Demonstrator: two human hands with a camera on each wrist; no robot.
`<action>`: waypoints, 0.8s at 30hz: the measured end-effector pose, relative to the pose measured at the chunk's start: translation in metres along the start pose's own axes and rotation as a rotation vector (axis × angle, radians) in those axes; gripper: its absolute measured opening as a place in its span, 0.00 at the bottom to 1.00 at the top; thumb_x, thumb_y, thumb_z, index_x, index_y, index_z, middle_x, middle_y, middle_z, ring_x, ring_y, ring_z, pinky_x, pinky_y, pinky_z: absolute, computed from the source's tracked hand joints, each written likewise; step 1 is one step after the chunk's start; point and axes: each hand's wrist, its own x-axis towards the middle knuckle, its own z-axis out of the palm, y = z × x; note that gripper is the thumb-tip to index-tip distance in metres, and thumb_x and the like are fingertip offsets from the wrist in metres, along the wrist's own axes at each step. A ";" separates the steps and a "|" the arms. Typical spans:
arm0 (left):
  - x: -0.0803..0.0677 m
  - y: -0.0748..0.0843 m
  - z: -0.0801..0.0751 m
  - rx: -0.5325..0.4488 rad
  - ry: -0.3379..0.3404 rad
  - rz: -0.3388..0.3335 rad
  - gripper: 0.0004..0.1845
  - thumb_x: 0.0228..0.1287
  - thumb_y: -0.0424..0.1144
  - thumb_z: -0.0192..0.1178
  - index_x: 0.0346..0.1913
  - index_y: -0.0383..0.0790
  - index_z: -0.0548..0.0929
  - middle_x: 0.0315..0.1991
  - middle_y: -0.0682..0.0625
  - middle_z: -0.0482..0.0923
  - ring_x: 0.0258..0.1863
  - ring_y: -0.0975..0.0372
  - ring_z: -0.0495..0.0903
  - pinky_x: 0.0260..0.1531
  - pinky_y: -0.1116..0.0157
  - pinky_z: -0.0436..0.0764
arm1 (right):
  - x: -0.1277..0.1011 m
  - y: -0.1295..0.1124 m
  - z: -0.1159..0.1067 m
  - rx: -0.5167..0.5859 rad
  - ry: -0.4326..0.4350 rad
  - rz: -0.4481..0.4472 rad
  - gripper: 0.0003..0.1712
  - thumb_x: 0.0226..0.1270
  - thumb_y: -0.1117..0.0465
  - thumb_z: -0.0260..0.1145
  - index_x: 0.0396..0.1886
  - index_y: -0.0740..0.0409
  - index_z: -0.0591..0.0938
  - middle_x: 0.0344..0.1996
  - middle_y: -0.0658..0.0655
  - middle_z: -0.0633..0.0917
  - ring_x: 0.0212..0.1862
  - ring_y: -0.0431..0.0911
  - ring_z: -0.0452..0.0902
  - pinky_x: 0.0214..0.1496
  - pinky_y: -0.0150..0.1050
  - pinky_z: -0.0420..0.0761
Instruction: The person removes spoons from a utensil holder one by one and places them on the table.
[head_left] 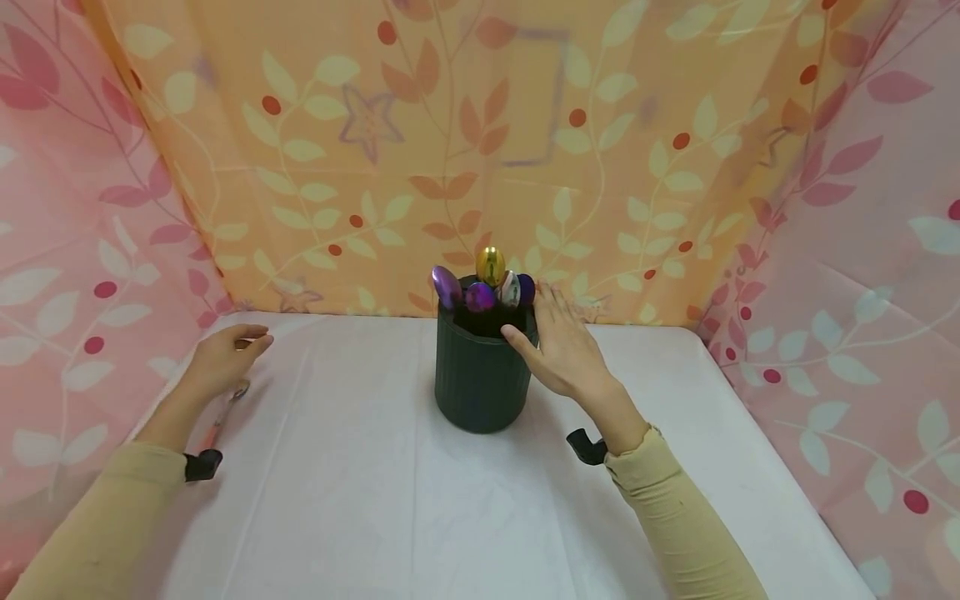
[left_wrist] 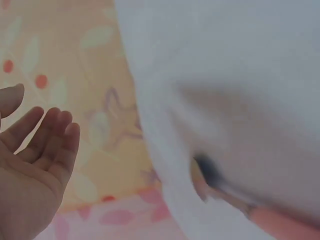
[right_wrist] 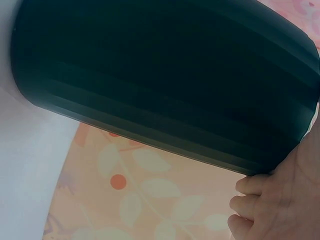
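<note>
A dark green ribbed utensil holder point(head_left: 480, 383) stands upright on the table. Several shiny spoon heads stick up out of it: a gold one point(head_left: 491, 267), a purple one point(head_left: 447, 287), and others in violet and silver. My right hand point(head_left: 566, 346) lies against the holder's right side near the rim, fingers extended, thumb at the rim; the right wrist view shows the hand point(right_wrist: 280, 200) at the holder's upper end. Holding nothing, my left hand point(head_left: 225, 358) hovers with loosely bent fingers. Beneath it a spoon point(head_left: 221, 417) with a pinkish handle point(left_wrist: 287, 223) lies on the table.
A white cloth covers the table point(head_left: 360, 500). An orange leaf-patterned curtain point(head_left: 465, 183) hangs behind it, with pink patterned curtains point(head_left: 847, 275) at both sides. Black wrist mounts point(head_left: 587, 447) sit at both cuffs.
</note>
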 end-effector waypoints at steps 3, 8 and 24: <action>0.003 0.024 0.008 -0.057 0.094 0.062 0.31 0.82 0.54 0.51 0.71 0.31 0.73 0.66 0.29 0.74 0.62 0.35 0.75 0.56 0.38 0.78 | 0.000 0.000 0.000 -0.001 -0.002 0.000 0.59 0.75 0.21 0.35 0.84 0.63 0.46 0.85 0.57 0.42 0.85 0.54 0.34 0.84 0.58 0.41; 0.007 0.070 0.018 -0.142 0.234 0.177 0.25 0.80 0.47 0.57 0.70 0.33 0.77 0.64 0.36 0.79 0.58 0.47 0.81 0.54 0.56 0.80 | 0.000 0.001 0.001 -0.007 0.004 -0.002 0.60 0.75 0.21 0.35 0.84 0.64 0.47 0.85 0.57 0.42 0.85 0.54 0.34 0.84 0.58 0.41; 0.003 0.189 0.051 -0.359 0.383 0.457 0.20 0.72 0.29 0.64 0.65 0.34 0.82 0.59 0.40 0.83 0.51 0.49 0.84 0.45 0.73 0.77 | 0.001 0.001 0.002 0.000 0.009 -0.002 0.59 0.75 0.21 0.35 0.85 0.63 0.46 0.85 0.57 0.43 0.85 0.52 0.33 0.84 0.58 0.43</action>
